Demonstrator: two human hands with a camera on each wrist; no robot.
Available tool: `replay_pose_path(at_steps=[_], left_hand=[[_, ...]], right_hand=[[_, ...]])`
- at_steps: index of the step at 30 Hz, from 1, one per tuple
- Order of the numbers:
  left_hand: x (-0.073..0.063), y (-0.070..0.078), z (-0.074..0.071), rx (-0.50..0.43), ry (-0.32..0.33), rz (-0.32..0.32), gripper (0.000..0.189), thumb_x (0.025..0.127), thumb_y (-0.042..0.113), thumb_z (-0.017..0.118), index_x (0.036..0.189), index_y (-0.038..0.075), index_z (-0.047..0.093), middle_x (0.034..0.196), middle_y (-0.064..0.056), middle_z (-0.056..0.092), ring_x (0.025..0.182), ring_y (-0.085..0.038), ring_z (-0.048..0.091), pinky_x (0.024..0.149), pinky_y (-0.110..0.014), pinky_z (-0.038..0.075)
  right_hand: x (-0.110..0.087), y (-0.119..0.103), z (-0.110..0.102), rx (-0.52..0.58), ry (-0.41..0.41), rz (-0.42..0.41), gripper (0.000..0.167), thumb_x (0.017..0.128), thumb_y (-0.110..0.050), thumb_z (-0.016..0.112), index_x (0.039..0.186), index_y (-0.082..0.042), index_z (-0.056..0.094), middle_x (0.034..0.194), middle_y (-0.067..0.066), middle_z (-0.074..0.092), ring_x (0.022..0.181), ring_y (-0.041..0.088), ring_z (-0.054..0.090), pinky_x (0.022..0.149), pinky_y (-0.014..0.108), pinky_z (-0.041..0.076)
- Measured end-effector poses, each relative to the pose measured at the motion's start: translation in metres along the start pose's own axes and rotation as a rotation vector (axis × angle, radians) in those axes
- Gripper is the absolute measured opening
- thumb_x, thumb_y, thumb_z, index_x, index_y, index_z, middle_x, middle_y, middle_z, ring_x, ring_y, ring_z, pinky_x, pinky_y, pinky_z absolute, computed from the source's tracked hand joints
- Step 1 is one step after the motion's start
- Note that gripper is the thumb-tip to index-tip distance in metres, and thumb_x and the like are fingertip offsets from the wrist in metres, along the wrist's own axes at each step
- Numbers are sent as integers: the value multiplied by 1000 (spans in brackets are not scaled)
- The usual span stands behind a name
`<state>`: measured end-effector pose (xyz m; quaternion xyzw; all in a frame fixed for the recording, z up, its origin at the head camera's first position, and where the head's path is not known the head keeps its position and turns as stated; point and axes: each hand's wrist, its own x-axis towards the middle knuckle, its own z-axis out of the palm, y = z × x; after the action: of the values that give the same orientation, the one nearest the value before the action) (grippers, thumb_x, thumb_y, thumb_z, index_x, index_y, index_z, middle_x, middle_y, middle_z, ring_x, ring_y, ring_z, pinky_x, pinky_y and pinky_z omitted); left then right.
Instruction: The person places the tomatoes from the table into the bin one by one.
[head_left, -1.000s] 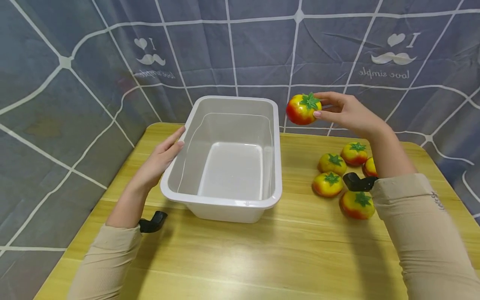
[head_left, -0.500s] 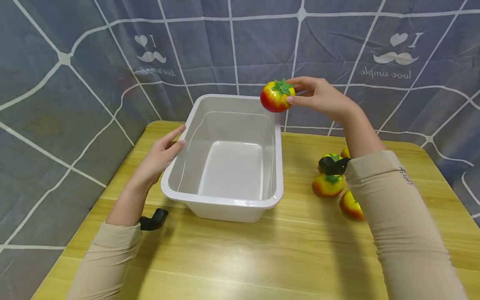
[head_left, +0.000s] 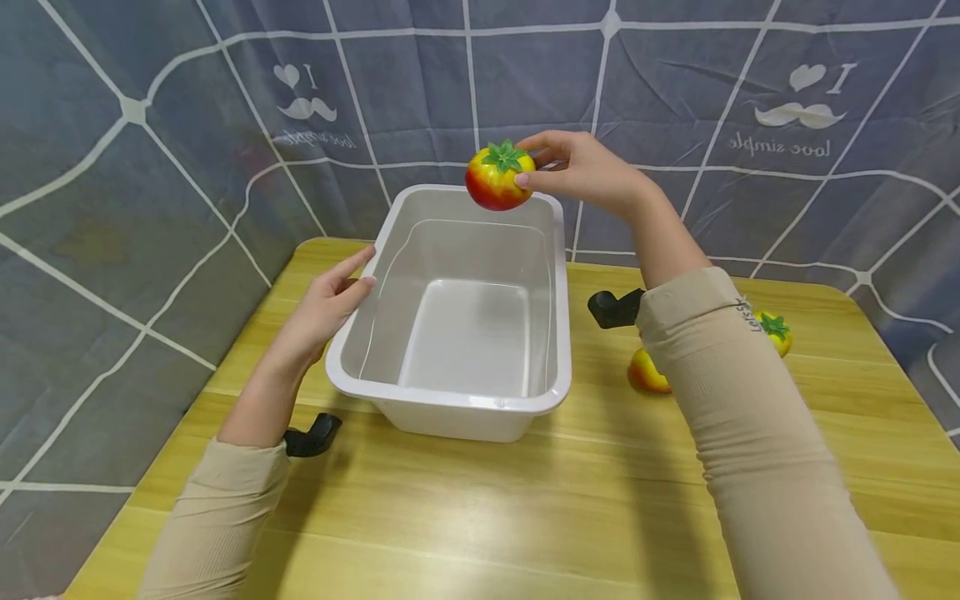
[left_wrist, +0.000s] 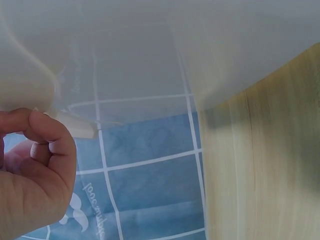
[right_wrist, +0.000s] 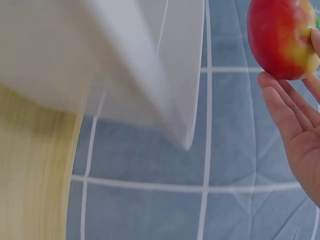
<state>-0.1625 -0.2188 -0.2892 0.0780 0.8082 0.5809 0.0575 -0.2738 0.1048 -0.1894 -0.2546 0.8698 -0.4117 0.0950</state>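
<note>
My right hand pinches a red-and-yellow toy tomato with a green leafy top. It holds the tomato high over the back rim of a light-grey plastic basin. The right wrist view shows the red underside of this tomato between the fingertips and thumb. On the basin's left side, my left hand grips the rim. Seen from the left wrist, the left hand has its fingers curled at the basin's edge.
More toy tomatoes lie on the wooden table at the right. One tomato and another tomato show partly around the right sleeve. A grey-blue curtain with white lines hangs behind and at the left.
My right hand has carried the tomato leftward and up, from right of the basin to over its back rim. The right sleeve now covers most of the other tomatoes. My left hand stays on the rim.
</note>
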Motion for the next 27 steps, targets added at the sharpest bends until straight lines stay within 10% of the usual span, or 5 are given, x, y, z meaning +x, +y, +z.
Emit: replay_pose_path(at_steps=[13,27], left_hand=[[2,1,2,-4,7,7,56,99,22,44,149,11,22,125,-29,49,90,-12,59,71,-21,51],[0,-1,2,-3,3,21,56,99,20,45,149,10,23,121,-32,49,91,-15,58,72,-21,51]], right_hand=[[20,-17,22,11,-61,-2,55,91,-28,60,139,-9,42,128,12,49,107,25,52,97,37,42],[-28,8,-10,4,28,7,56,89,-34,62,139,-16,44,130,10,49,118,23,48,101,45,35]])
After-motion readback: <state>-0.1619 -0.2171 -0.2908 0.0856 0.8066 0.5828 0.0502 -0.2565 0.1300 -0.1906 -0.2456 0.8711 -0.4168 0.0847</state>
